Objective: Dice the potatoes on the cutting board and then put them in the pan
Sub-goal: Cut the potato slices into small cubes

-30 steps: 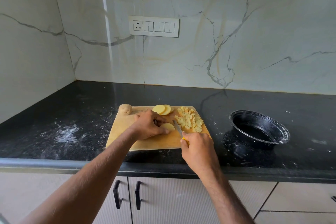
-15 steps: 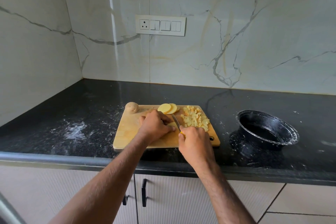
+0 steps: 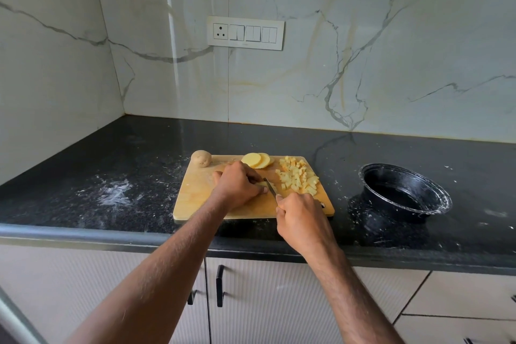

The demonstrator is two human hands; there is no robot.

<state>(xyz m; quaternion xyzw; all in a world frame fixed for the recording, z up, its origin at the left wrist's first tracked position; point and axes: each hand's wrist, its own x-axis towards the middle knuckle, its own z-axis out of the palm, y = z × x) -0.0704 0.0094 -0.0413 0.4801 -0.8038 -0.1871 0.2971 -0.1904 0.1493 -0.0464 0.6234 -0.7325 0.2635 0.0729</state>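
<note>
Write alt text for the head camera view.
A person's left hand holds a potato piece on a wooden cutting board while the right hand cuts it with a knife. Diced potato, slices and a whole potato lie on it; a black pan stands right.

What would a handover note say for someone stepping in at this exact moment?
Left hand holds a potato piece down on the cutting board. Right hand grips the knife, blade on that piece.
Done: a pile of cubes on the board's right side.
Left: this piece, the slices, the whole potato at the far left corner; then everything goes into the pan, which shows no potato in it.
</note>
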